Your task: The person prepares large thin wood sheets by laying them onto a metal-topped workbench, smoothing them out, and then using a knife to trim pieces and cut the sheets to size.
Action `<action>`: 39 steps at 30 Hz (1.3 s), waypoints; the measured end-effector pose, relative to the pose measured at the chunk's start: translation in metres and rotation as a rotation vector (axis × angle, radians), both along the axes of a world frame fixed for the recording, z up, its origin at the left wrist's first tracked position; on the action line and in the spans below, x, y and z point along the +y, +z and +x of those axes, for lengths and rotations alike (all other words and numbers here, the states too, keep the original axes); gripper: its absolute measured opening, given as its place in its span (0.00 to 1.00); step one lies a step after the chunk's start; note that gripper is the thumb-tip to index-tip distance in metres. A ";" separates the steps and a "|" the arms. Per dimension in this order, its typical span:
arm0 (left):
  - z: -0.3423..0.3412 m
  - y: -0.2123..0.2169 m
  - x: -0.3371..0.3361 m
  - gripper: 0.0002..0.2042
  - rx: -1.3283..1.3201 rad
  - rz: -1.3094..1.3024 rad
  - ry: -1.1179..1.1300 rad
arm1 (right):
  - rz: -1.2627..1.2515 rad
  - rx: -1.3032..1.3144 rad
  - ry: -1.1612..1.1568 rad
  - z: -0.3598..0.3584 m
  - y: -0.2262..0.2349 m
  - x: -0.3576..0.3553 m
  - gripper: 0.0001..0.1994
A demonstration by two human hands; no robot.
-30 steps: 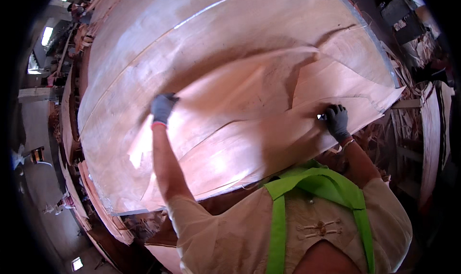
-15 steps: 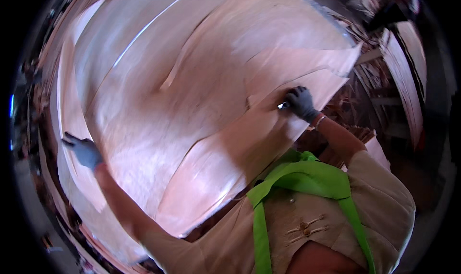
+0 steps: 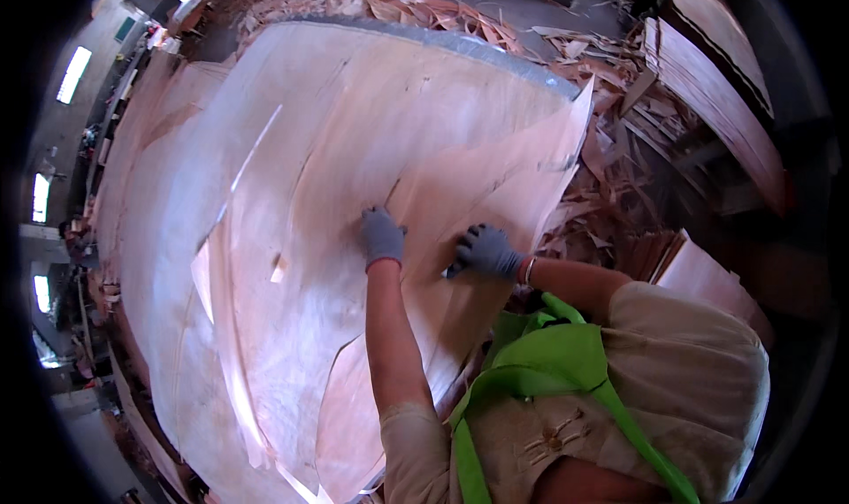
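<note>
Fingers [image 3: 378, 223] of the gloved left hand [image 3: 383, 237] lie flat and loosely together on the top veneer sheet [image 3: 354, 150], and the gloved right hand [image 3: 486, 250] just beside it presses down with fingers slightly spread, neither one clamped on an edge. That sheet sits on the veneer stack [image 3: 177, 265] and looks thin and already split, so my guess is one uneven push cracks it further. Scrap strips [image 3: 610, 194] litter the floor right of the stack, with another pile of boards [image 3: 716, 88] beyond them crowding that side.
</note>
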State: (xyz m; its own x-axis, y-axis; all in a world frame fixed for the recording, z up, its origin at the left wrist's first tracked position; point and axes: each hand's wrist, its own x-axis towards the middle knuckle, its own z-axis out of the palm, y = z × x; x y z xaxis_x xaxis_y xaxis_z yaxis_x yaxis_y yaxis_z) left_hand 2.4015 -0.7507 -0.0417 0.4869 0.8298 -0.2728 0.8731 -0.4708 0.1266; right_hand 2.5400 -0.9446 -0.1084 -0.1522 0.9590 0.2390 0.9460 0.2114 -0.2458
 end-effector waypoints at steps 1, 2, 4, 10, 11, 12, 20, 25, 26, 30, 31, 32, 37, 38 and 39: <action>0.009 0.001 -0.002 0.27 -0.026 0.020 0.008 | -0.033 0.009 -0.007 0.006 0.001 0.001 0.06; -0.003 -0.009 -0.004 0.24 -0.028 0.043 0.030 | -0.004 0.024 0.038 0.001 0.006 0.005 0.06; 0.000 -0.003 -0.013 0.18 -0.013 0.043 0.047 | -0.011 0.056 0.046 0.000 0.009 0.005 0.06; -0.004 0.055 -0.060 0.09 -0.356 0.306 0.080 | -0.031 0.117 0.052 0.007 0.021 -0.001 0.07; -0.010 0.073 -0.069 0.08 -0.355 0.394 0.110 | -0.024 0.129 0.050 0.009 0.022 -0.005 0.07; -0.025 0.089 -0.077 0.09 -0.406 0.339 0.244 | -0.032 0.146 0.057 0.011 0.025 -0.006 0.07; -0.234 0.131 -0.208 0.15 -1.341 0.823 0.878 | -0.080 0.194 0.035 0.010 0.037 -0.008 0.07; -0.359 0.024 -0.376 0.14 -0.163 0.735 1.146 | -0.114 0.169 0.055 0.012 0.041 -0.003 0.07; -0.350 0.008 -0.399 0.15 -0.158 0.652 1.176 | -0.151 0.165 0.046 0.013 0.046 -0.003 0.07; -0.301 -0.034 -0.454 0.15 -0.122 0.465 1.065 | -0.259 0.163 0.040 0.017 0.060 -0.009 0.07; -0.293 -0.038 -0.465 0.15 -0.125 0.448 1.014 | -0.216 0.196 0.031 0.011 0.071 -0.019 0.06; -0.280 -0.042 -0.471 0.16 -0.149 0.433 0.954 | -0.166 0.220 0.012 0.017 0.085 -0.029 0.06; -0.187 -0.043 -0.452 0.16 -0.317 0.363 0.598 | -0.207 0.657 -0.069 0.109 0.078 -0.109 0.14; -0.161 -0.041 -0.444 0.17 -0.374 0.355 0.534 | -0.110 0.724 -0.130 0.134 0.058 -0.126 0.14; -0.135 -0.038 -0.436 0.17 -0.429 0.348 0.476 | -0.012 0.789 -0.186 0.159 0.036 -0.142 0.13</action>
